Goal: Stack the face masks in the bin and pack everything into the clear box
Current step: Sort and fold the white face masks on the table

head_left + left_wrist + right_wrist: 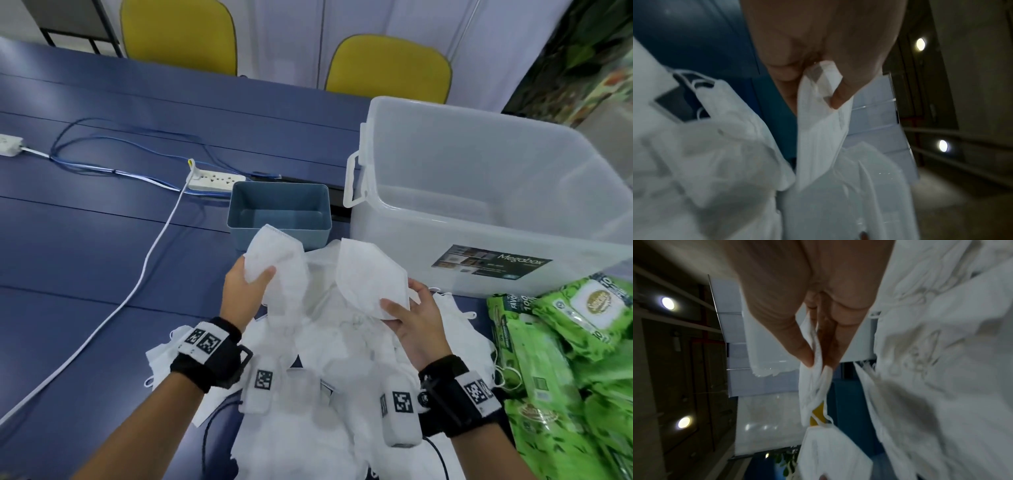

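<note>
Face masks: a loose white heap (329, 346) lies on the blue tabletop (85, 260) at 6 o'clock of the head view, under and between both wrists.
Left hand: the left hand (245, 284) is raised above the heap, thumb on top and fingers beneath, pinching a folded white mask (274, 260); in the left wrist view the thumb (842, 91) presses its edge (822, 129).
Right hand: the right hand (416, 315) is palm up, thumb pinning a second white mask (368, 277) against the fingers; the right wrist view shows thumb and fingers closed on the fabric (813, 369).
Masks to hands: the two held masks stand side by side, apart, above the heap.
Bin: the small blue bin (279, 214) sits at 12 o'clock of the hands, just beyond the left mask.
Clear box: the clear box (479, 205) stands at 2 o'clock, just beside the bin.
Wipes: green packs (565, 359) lie at 4 o'clock.
</note>
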{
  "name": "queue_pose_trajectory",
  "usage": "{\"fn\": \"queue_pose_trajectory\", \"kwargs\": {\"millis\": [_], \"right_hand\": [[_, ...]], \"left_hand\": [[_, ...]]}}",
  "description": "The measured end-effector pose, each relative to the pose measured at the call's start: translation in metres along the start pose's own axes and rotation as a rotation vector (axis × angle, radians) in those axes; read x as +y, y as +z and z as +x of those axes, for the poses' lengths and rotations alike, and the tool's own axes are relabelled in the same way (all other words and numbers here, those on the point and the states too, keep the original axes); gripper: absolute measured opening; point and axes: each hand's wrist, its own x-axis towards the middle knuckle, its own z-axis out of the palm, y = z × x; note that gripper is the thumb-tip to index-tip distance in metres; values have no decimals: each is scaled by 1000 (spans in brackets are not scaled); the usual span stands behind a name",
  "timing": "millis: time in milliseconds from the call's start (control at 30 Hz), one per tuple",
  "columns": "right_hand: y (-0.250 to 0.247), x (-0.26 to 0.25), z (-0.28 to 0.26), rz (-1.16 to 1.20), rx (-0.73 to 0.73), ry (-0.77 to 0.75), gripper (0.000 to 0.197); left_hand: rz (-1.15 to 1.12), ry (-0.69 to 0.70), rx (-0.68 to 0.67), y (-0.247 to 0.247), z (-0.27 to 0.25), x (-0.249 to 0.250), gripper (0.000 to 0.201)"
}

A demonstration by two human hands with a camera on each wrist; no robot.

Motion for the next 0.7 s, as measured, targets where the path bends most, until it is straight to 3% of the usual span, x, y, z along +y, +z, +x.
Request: {"fn": "queue_pose_trajectory", "kwargs": {"millis": [67, 167, 367, 500, 700], "right_hand": [[10, -3, -3, 33, -64, -7, 57], [27, -9, -8, -4, -146, -39, 70], [48, -8, -16, -248, -148, -192, 57], [55, -4, -25, -363, -132, -221, 52], [47, -8, -29, -171, -109, -147, 42]], "left_hand": [[-191, -79, -73, 0, -15, 11, 24], [-287, -85, -157, 4, -32, 21, 24], [-368, -94, -262, 14, -54, 35, 30], [-500, -137, -313, 22, -60, 42, 23], [-320, 180, -159, 18, -57, 38, 25]]}}
